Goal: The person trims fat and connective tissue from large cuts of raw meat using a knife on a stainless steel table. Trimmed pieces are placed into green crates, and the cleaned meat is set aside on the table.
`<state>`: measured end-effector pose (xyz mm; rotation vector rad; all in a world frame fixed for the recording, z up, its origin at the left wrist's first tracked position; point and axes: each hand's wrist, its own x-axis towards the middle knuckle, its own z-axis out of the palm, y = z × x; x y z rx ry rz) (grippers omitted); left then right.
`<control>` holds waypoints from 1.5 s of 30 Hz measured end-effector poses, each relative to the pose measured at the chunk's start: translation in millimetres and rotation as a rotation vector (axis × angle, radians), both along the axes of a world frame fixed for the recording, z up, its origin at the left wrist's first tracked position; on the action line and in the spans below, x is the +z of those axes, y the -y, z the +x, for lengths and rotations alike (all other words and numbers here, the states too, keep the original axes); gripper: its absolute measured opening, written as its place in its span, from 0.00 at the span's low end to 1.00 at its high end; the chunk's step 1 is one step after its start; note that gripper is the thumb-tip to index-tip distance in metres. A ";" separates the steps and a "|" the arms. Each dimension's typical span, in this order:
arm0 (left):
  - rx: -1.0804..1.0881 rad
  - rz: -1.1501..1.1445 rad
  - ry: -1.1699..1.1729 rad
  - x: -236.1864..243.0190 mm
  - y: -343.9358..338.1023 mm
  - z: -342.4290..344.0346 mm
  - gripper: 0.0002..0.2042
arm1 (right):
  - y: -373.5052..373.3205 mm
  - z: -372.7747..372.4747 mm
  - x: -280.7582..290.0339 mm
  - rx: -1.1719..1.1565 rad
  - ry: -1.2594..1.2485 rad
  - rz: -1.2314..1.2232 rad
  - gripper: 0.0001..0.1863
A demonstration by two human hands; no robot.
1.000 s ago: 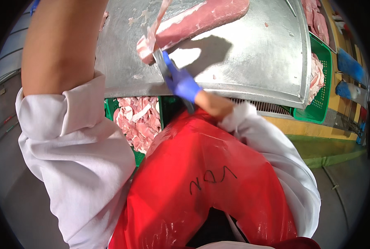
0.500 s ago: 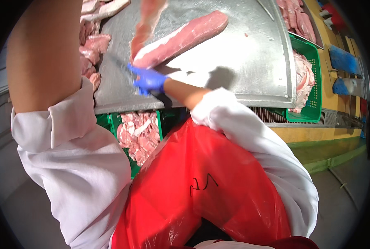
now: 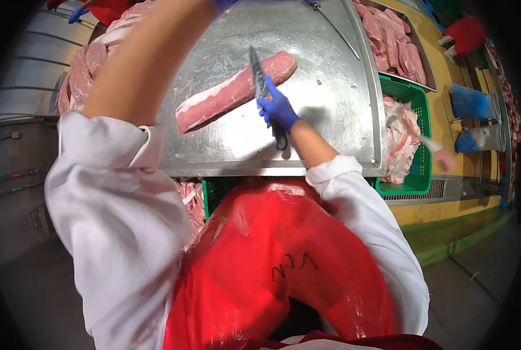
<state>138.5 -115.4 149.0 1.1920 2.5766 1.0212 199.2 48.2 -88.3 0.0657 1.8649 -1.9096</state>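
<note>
A long pink pork loin (image 3: 231,96) with a pale fatty side lies at a slant on the metal tabletop (image 3: 336,125). My right hand (image 3: 279,109), in a blue glove, is closed round a knife (image 3: 257,73). The blade points away from me over the loin's right part, and the dark handle sticks out below the fist. My left arm stretches up across the left side. Only a sliver of my left hand's blue glove (image 3: 224,4) shows at the top edge; its fingers are out of sight. A blurred strip of meat (image 3: 442,158) hangs in the air beside the right green crate (image 3: 427,125).
Meat trimmings (image 3: 400,140) fill the right crate. Behind it stands a tray of pink cuts (image 3: 394,44). A sharpening steel (image 3: 336,32) lies at the table's far right. More meat (image 3: 88,67) is heaped at left, and trimmings (image 3: 191,201) sit below the front edge.
My right hand has moved right, away from the loin's near end, with the knife. My left arm has swung toward the top centre. The strip raised above the loin is gone from there.
</note>
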 end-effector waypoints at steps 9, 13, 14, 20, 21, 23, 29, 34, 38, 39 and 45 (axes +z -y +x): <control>0.853 -0.764 0.250 -228.8 161.2 78.8 0.58 | 31.6 -95.4 -39.1 0.021 -0.061 0.252 0.45; 0.806 -0.585 0.173 -237.0 144.9 141.6 0.57 | 20.6 -123.6 -47.5 0.057 -0.458 0.607 0.42; 0.767 -0.491 0.188 -239.8 147.2 153.1 0.57 | 19.1 -132.2 -47.8 0.094 -0.454 0.721 0.43; 0.731 -0.058 0.010 -263.1 175.9 182.4 0.37 | 73.4 -90.8 29.0 0.185 -0.020 0.632 0.43; 0.733 -0.037 0.036 -266.8 181.0 183.1 0.35 | 82.3 -88.3 30.2 0.185 0.028 0.608 0.43; 0.735 0.006 0.089 -276.4 187.6 185.3 0.31 | 91.3 -78.0 36.8 0.225 0.066 0.684 0.42; 0.696 0.265 -0.007 -282.0 195.3 182.3 0.24 | 88.9 -26.1 68.9 0.268 0.190 0.624 0.42; 0.682 0.325 0.072 -293.3 211.2 181.1 0.21 | 109.1 -13.3 76.8 0.206 0.224 0.522 0.43; 0.903 0.516 0.260 -314.7 228.8 172.7 0.12 | 98.4 -7.0 81.3 0.202 0.281 0.466 0.43; 0.983 0.539 0.370 -313.8 234.1 164.4 0.11 | 98.0 -11.6 75.9 0.178 0.271 0.463 0.42; 1.085 0.469 0.190 -275.2 217.5 64.2 0.12 | 50.4 50.9 124.6 0.247 0.281 0.466 0.43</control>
